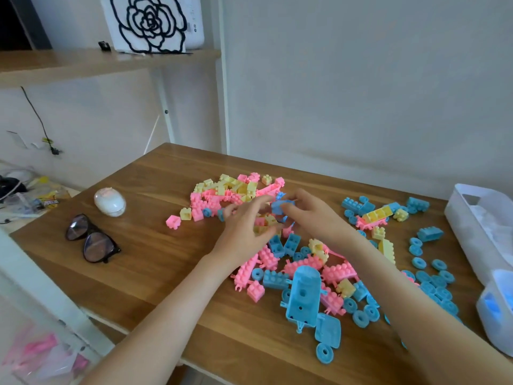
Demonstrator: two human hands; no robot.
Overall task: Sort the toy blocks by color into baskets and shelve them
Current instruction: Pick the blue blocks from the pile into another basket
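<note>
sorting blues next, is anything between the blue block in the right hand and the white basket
Nothing visible blocks it. Only loose blocks lie flat on the table between the blue block, held in the right hand, and the white basket.

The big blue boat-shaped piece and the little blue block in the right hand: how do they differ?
The boat-shaped piece is much larger than the little blue block. The piece lies on the table, untouched; the block is pinched in the right hand, off the table. The piece shows round holes; the block's detail is blurred. Both are blue.
</note>
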